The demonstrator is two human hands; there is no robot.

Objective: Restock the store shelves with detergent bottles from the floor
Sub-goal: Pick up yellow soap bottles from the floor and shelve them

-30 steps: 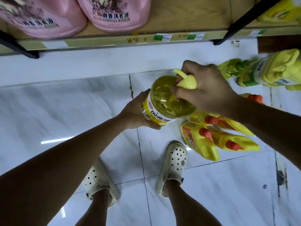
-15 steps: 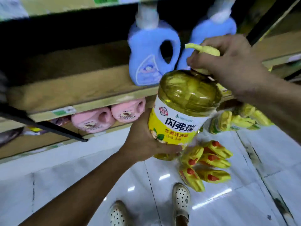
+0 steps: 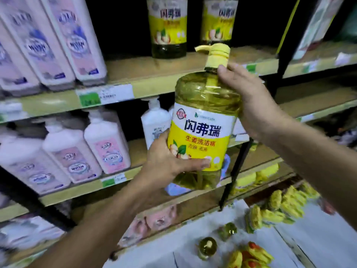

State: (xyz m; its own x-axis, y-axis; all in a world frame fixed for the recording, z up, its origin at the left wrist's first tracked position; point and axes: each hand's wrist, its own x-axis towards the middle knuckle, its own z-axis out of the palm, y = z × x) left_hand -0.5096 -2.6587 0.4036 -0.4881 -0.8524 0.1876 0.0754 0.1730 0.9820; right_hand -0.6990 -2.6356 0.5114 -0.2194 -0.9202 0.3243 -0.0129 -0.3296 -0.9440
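Observation:
A big clear yellow detergent bottle (image 3: 202, 120) with a yellow pump top and a yellow-and-white label is held upright in front of the shelves. My left hand (image 3: 170, 163) grips its lower body, thumb across the label. My right hand (image 3: 251, 101) holds its shoulder just under the pump. Two bottles of the same kind (image 3: 168, 26) stand at the back of the upper shelf (image 3: 143, 72), with bare board in front of them. More yellow bottles (image 3: 207, 247) stand or lie on the white floor at the lower right.
Pale pink and white pump bottles (image 3: 108, 144) fill the shelves on the left. A black upright post (image 3: 235, 171) divides the shelf bays on the right. Small yellow packs (image 3: 278, 207) lie heaped on the floor by the lowest shelf.
The bottle has risen from near the floor to the height of the upper shelf. My right hand has slid from the pump top to the bottle's shoulder. My left hand keeps its hold low down.

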